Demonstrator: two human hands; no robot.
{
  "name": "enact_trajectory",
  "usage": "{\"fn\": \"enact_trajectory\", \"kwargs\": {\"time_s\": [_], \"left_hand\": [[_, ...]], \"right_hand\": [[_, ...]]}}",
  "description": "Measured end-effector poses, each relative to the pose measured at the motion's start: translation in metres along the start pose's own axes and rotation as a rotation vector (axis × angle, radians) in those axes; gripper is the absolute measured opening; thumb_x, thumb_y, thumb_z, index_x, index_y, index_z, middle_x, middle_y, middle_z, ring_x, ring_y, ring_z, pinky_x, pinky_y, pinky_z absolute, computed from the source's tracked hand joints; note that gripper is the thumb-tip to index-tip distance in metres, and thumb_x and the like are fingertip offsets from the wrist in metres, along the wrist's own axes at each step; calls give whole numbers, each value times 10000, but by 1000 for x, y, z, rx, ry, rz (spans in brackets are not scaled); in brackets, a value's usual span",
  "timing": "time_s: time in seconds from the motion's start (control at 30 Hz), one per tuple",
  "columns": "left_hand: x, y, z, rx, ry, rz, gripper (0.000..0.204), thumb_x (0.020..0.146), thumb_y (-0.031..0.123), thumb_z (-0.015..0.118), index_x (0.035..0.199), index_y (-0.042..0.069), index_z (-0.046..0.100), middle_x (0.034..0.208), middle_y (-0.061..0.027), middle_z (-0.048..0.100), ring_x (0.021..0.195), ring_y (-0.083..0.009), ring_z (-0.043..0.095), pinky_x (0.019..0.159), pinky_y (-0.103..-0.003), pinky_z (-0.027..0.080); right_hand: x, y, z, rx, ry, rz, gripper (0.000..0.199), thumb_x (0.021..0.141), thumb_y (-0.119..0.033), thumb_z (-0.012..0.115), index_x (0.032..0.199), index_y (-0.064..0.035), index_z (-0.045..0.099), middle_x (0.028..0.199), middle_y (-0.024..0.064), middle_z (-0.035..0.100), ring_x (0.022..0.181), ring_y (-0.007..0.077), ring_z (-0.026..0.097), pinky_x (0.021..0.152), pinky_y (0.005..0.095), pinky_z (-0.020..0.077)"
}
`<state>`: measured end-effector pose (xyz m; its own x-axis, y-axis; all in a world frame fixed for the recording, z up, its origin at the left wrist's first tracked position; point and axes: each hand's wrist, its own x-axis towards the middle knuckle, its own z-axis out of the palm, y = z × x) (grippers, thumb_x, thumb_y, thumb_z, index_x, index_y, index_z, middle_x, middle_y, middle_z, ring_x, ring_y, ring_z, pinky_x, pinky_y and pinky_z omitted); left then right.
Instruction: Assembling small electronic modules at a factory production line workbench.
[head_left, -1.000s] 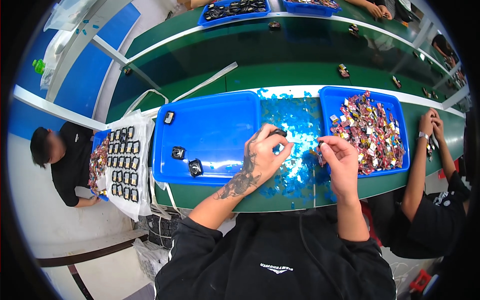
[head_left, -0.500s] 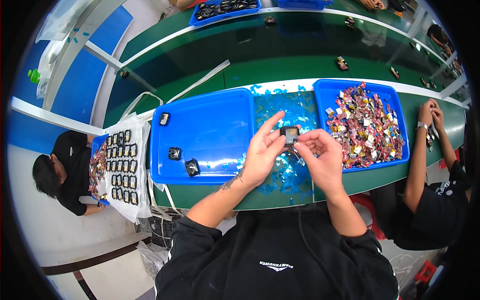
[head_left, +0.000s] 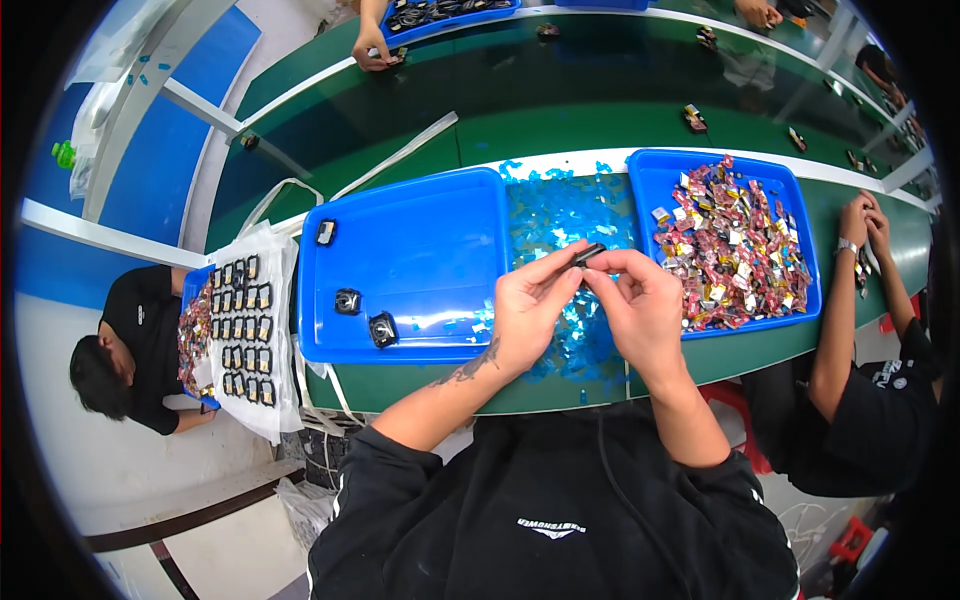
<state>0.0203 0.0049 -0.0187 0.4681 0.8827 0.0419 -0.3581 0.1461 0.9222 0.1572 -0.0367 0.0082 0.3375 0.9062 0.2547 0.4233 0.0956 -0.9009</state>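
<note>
Above the middle of the green bench, a small black square housing (head_left: 588, 255), seen edge-on, is pinched between my two hands. My left hand (head_left: 528, 308) grips it by thumb and fingers from the left. From the right, the thumb and fingertips of my right hand (head_left: 640, 312) close on its other edge. Fingers hide much of the housing. Beneath and beyond the hands, many shiny blue film pieces (head_left: 565, 215) lie scattered. To the left, a large blue tray (head_left: 420, 250) holds three similar black housings (head_left: 383, 329), spaced apart along its left part.
At right, a blue tray (head_left: 813, 275) is heaped with small red, yellow and white parts (head_left: 735, 250). Rows of black housings (head_left: 245, 330) rest on white sheeting at far left. People sit on both sides; across the bench, another person's hand (head_left: 371, 48) touches a small part.
The housing has tipped from showing its flat face to edge-on, and my hands have turned with it. Across the bench, another person's hand has come in at the upper left.
</note>
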Motion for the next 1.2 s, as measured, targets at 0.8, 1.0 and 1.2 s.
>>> {"fn": "enact_trajectory", "kwargs": {"time_s": [0.8,1.0,1.2], "left_hand": [[-4,-14,-4,-92,20,-66,334,949,26,530,1264,-82,521,1202,-188,603,1064,-226,616,932,-350,521],[-4,-8,-7,-39,-19,-43,336,944,44,549,1259,-72,526,1172,-168,624,1029,-191,628,903,-314,525],[-3,-9,-6,-53,-63,-20,317,941,47,554,1239,-58,538,1158,-157,631,1007,-173,633,870,-296,534]], "right_hand": [[9,-1,-11,-35,-51,-117,196,734,-73,750,683,-18,570,600,63,595,448,85,432,424,274,338],[9,-4,-15,-42,-127,94,360,698,-102,782,623,-48,434,534,13,396,480,94,377,447,288,314],[12,6,-22,60,-169,139,338,704,-91,779,670,-69,443,621,-37,384,582,55,344,496,240,317]]}}
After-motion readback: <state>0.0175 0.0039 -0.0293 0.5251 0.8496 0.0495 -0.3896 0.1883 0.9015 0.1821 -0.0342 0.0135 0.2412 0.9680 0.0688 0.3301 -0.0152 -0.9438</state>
